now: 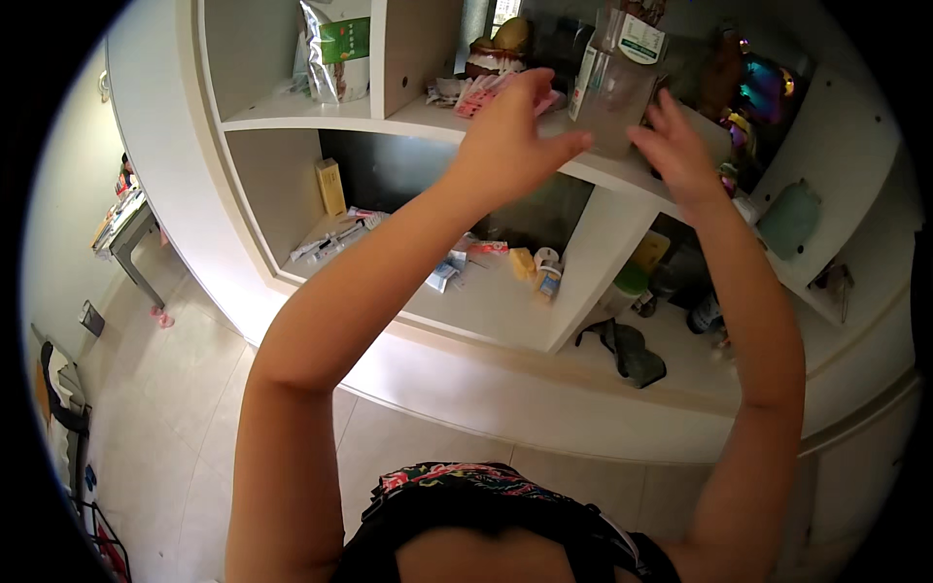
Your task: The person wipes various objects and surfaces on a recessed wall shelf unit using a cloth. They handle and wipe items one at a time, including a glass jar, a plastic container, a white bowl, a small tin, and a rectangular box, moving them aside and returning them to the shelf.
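Both arms reach up to the upper shelf of a white cabinet. My left hand, fingers apart and holding nothing, is in front of a pile of pink packets. My right hand has its fingers spread at the right side of a clear plastic container with a label. The container stands upright between the hands; whether the right fingertips touch it cannot be told. Behind the packets sits a brown and white glazed pot with rounded tan objects at its top.
A foil pouch stands in the upper left compartment. Below are a yellow box, tubes, a small bottle, a green-lidded jar and a dark cloth-like item. A translucent green bottle stands at right. Vertical dividers separate the compartments.
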{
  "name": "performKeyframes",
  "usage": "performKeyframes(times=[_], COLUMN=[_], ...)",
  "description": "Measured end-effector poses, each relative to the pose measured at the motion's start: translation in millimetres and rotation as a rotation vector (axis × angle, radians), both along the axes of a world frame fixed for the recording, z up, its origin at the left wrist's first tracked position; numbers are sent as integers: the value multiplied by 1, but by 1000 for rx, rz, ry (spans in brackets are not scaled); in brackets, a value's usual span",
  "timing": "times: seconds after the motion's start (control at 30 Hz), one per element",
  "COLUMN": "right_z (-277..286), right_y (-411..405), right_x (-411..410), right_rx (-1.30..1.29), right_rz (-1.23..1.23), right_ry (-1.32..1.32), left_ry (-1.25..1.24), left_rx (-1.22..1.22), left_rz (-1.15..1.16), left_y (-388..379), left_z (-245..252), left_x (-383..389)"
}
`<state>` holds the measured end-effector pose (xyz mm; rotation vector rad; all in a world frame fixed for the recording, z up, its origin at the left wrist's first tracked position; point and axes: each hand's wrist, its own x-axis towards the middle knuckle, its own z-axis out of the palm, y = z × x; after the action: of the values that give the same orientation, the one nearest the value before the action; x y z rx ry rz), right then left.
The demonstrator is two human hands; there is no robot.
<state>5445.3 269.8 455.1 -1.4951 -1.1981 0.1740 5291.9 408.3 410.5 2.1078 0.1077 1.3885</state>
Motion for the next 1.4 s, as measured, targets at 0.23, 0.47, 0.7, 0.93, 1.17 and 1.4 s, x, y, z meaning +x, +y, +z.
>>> performKeyframes(times=[0.23,0.47,0.7,0.93,1.17,1.4], right_z=[6,8,35,37,46,63], right_y=[-3,2,11,37,54,53], right_x=[7,-9,15,48,50,45], right_rx=[-120,-121,-187,-388,-514,-504], right_rz=[25,149,-418,-734,-676,-646], right_ry=[-162,-150,-1153,-1752,-1527,-1347], left_ry=[76,217,221,206,62,59], left_rx=[338,367,324,328,337,272], left_rz=[540,605,605,559,560,536], left_y=[9,17,33,36,38,36], left_z=[5,13,15,9,5,5], left_x=[60,60,49,42,43,42])
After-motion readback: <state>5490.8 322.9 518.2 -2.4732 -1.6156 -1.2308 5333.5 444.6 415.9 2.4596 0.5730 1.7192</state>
